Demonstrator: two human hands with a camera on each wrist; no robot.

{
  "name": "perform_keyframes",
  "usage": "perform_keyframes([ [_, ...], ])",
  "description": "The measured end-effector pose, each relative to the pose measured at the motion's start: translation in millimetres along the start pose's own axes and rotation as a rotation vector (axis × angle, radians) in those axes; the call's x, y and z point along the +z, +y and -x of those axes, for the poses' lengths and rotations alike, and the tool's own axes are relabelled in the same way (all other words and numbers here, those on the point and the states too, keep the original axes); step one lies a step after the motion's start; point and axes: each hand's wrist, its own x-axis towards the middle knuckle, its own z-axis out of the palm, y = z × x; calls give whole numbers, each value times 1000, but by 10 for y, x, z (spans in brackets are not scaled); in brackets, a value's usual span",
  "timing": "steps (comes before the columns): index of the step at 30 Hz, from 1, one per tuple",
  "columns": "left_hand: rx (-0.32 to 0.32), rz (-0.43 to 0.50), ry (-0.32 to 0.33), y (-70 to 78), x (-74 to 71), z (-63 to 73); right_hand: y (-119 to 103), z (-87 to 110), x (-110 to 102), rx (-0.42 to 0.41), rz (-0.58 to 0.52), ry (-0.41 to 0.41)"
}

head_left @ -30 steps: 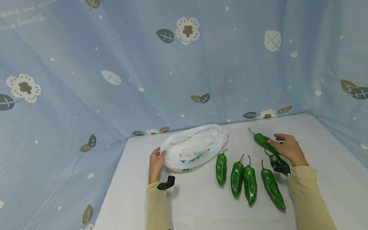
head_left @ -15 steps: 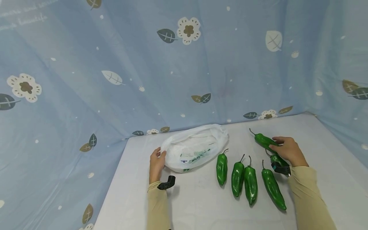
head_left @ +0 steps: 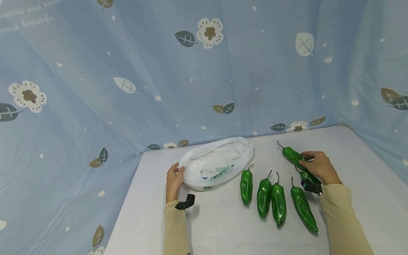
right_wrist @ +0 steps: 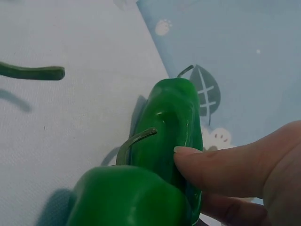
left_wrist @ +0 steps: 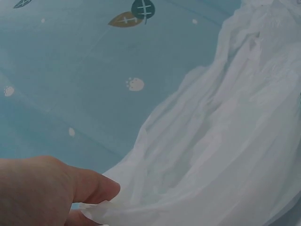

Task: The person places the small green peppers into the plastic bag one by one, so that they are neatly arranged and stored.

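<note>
My left hand [head_left: 174,180] pinches the left rim of a white plastic bag [head_left: 199,179] with green print. In the left wrist view, the thumb [left_wrist: 101,187] lies over the bag's edge [left_wrist: 211,155]. At the far right of the table, my right hand [head_left: 321,166] grips the farthest green chili pepper [head_left: 291,156] by its lower half. The right wrist view has the thumb [right_wrist: 211,169] against this pepper [right_wrist: 164,108], with fingers on its other side. A second pepper [head_left: 308,177] lies under the right wrist, partly hidden by the hand and the wrist camera.
Several more green peppers lie in a loose row between the bag and the right arm, among them a short one [head_left: 246,187] beside the bag and a long one [head_left: 304,209] by the right sleeve. A blue patterned curtain [head_left: 178,71] hangs behind the white table [head_left: 220,226].
My right thumb and fingers have closed in from the pepper's side to grip it. The left hand, the bag and the other peppers stay where they were.
</note>
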Motion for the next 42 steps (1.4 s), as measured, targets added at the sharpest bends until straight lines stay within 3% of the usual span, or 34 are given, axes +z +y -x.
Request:
perform_keyframes([
  [8, -1, -4, 5, 7, -9, 15, -6, -34, 32, -26, 16, -11],
  [18, 1, -2, 4, 5, -16, 19, -41, -19, 25, -88, 20, 56],
  [29, 2, 16, 7, 10, -10, 15, -212, 20, -38, -89, 3, 64],
  [42, -17, 56, 9, 3, 2, -9, -397, 57, -47, -139, -3, 17],
])
